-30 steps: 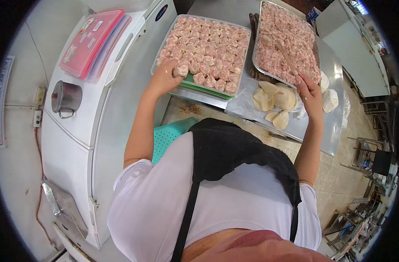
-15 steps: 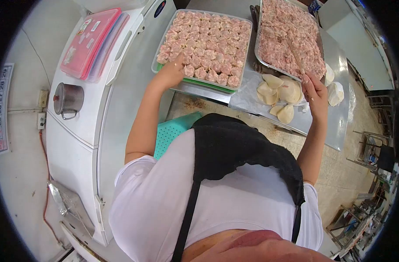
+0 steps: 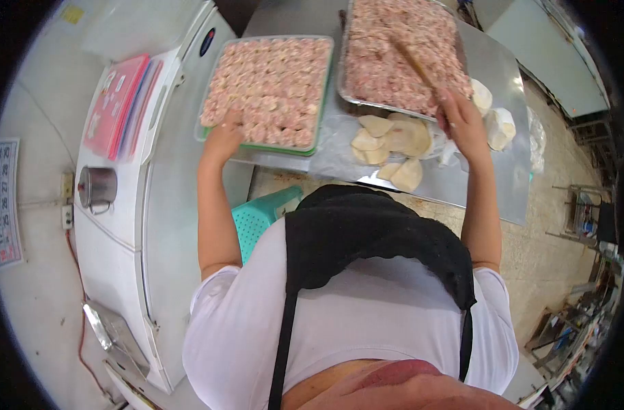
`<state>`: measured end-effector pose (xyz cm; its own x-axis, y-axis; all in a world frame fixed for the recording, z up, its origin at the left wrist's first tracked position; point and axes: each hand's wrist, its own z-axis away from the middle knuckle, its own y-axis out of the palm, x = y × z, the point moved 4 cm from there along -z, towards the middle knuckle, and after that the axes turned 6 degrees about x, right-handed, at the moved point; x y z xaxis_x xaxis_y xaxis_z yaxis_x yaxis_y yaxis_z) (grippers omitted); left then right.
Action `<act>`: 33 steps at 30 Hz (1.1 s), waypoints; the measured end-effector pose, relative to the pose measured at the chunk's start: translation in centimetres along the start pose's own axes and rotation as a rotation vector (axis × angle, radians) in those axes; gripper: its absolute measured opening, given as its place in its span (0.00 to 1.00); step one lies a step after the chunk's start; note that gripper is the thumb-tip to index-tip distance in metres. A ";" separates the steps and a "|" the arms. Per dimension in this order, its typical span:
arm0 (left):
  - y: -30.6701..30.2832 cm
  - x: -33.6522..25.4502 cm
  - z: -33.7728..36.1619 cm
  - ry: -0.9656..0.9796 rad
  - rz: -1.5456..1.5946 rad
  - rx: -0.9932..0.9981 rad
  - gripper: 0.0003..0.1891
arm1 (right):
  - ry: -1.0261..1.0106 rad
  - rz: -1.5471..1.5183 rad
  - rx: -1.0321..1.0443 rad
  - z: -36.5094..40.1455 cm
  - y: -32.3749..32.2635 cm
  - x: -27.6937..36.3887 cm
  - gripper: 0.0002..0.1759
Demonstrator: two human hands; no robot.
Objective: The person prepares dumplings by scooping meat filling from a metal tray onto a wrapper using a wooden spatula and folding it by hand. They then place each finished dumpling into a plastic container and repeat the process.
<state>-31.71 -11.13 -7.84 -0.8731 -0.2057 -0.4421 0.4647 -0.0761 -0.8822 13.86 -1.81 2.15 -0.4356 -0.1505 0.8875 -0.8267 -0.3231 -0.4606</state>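
My left hand (image 3: 224, 135) is at the near left corner of a plastic tray (image 3: 330, 82) packed with rows of small meat-filled dumplings (image 3: 271, 85). Its fingers are bent down among the front dumplings, and whatever is between them is hidden. My right hand (image 3: 463, 121) is closed around a thin wooden stick (image 3: 414, 63), perhaps a spatula handle. The stick slants over the ground meat filling (image 3: 394, 41) in a deep metal pan (image 3: 356, 101). Round pale dough wrappers (image 3: 407, 137) lie in overlapping piles on plastic sheeting, just left of my right hand.
White wrapped bundles (image 3: 500, 128) sit right of the pan on the steel table (image 3: 476, 184). At left, a white freezer (image 3: 114, 246) carries a metal mug (image 3: 97, 188) and pink plastic lids (image 3: 117, 106). A green perforated stool (image 3: 257, 222) stands below the table edge.
The view has shifted, so the tray and pan appear further left. My left hand stays at the tray's near left corner. My right hand still grips the stick, now angled further across the filling.
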 end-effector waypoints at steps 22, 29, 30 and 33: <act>15.5 -26.6 -2.9 0.431 0.061 -0.089 0.18 | -0.416 1.102 0.008 -9.1 -9.4 -10.9 0.11; 16.8 -24.4 -3.3 0.207 0.112 -0.157 0.17 | -0.484 0.977 0.020 -7.7 -7.1 -11.5 0.08; 16.9 -24.0 -3.5 0.209 0.140 -0.145 0.17 | -0.489 0.962 0.032 -7.2 -6.7 -11.2 0.10; 16.8 -22.8 -3.9 0.206 0.159 -0.131 0.14 | -0.348 0.937 0.096 -5.9 -6.0 -10.2 0.16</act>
<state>-4.60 -3.92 -13.20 -0.8085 -0.0018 -0.5885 0.5870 0.0705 -0.8065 21.18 7.21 -4.23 -0.7553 -0.6424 0.1299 -0.1645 -0.0061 -0.9864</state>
